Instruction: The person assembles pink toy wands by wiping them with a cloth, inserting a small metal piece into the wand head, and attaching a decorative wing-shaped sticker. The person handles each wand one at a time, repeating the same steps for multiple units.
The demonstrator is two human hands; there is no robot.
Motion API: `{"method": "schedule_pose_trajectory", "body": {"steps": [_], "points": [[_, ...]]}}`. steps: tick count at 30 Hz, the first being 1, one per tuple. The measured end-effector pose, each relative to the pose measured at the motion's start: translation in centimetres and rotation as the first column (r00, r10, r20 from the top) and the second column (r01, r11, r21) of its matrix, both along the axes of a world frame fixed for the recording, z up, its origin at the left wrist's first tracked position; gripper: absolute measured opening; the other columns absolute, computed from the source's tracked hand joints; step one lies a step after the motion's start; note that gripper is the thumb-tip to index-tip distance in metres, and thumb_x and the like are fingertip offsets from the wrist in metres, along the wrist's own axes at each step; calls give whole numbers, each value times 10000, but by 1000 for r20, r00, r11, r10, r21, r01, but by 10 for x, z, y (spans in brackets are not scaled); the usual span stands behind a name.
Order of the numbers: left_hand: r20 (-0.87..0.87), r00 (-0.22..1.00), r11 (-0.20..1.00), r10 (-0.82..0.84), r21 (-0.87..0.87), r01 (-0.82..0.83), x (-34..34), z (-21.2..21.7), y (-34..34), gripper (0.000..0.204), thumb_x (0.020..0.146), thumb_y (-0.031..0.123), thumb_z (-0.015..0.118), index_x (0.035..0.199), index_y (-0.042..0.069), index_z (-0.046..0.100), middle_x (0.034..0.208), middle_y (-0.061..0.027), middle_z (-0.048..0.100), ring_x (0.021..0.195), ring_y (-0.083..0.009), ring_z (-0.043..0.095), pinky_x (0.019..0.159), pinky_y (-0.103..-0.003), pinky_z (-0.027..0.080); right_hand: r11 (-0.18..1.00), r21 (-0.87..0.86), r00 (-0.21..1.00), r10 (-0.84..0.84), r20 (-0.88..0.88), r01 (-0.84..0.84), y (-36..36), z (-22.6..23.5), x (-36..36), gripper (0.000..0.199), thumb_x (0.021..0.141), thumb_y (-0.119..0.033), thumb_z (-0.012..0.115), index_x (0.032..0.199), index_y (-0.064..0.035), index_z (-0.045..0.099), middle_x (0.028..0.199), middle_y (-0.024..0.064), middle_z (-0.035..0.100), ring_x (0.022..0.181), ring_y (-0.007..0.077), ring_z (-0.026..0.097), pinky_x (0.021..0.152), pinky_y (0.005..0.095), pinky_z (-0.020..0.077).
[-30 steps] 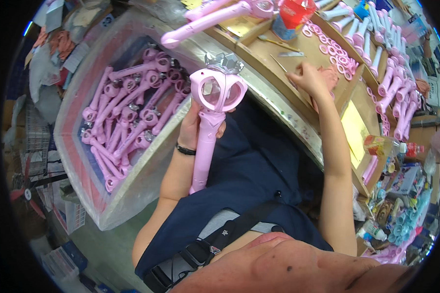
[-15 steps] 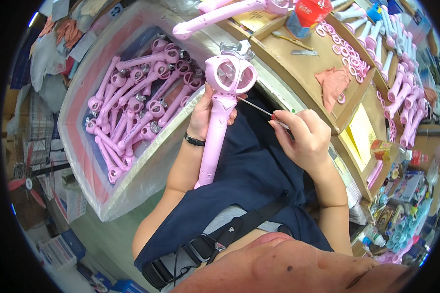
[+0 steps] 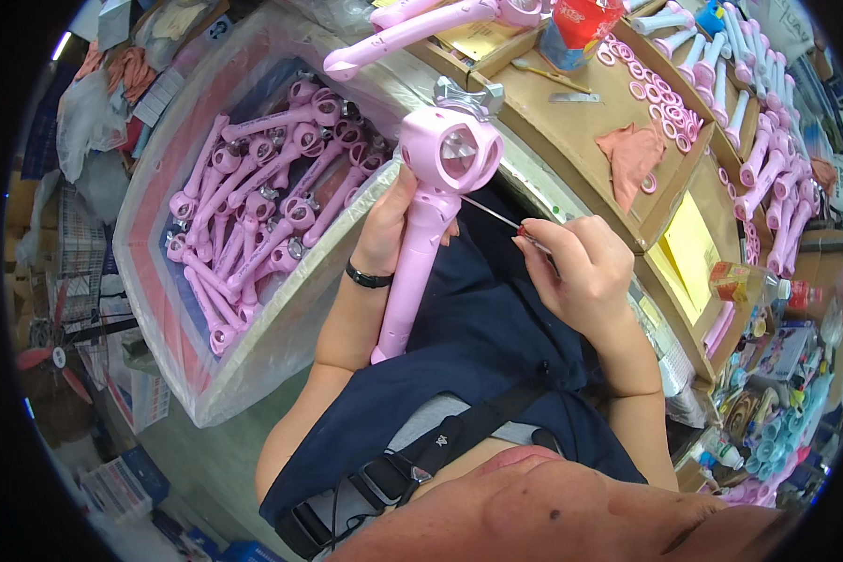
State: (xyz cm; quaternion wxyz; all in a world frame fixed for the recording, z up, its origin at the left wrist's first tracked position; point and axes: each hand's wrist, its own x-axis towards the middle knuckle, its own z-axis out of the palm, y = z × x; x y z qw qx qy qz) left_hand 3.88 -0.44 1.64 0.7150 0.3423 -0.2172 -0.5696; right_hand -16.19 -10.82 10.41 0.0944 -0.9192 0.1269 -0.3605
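My left hand (image 3: 382, 229) is wrapped round the upper handle of a pink toy wand (image 3: 410, 286), just under its round head with clear windows and a silver crown-shaped top. The wand stands tilted, its lower end against my dark apron. Between the pinched fingers of my right hand (image 3: 588, 272) is a thin screwdriver (image 3: 493, 214) with a metal shaft and a reddish handle. Its shaft points left to the neck of the wand, below the head. Where the tip meets the wand is too small to make out.
A plastic-lined bin (image 3: 206, 398) at the left holds a heap of similar pink wands. Another wand (image 3: 412, 39) lies across the far edge. On the right, a cardboard tray (image 3: 543, 117) carries pink rings, an orange cloth (image 3: 630, 159) and a brush. A plastic bottle (image 3: 749, 284) lies beside it.
The wand has turned about its length, so its head now shows a different side. It has shifted slightly right and nearer. The screwdriver stays close to the neck.
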Motion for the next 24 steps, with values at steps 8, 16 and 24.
{"method": "schedule_pose_trajectory", "body": {"steps": [8,16,24], "points": [[63,998,1000,-7,30,5,-7,4,-4,514,966,476,388,1161,4,448,823,-128,603,634,-185,628,528,-262,521,999,41,999,-33,-9,34,2,-3,-8,189,709,-105,748,862,-75,642,635,32,478,520,189,499,460,304,398],[100,995,998,11,53,-17,-8,6,-2,522,953,482,422,1191,17,428,842,-116,600,650,-173,629,536,-260,522,998,48,999,-33,24,31,6,-4,-12,188,710,-92,745,861,-68,636,634,35,480,527,190,504,458,302,402],[210,978,990,16,134,-45,-17,10,-1,503,973,476,368,1181,21,420,852,-114,591,650,-169,615,551,-251,509,881,467,996,-92,18,72,-3,-22,-10,150,736,-114,739,844,-73,644,665,56,564,551,212,545,473,313,418]]}}
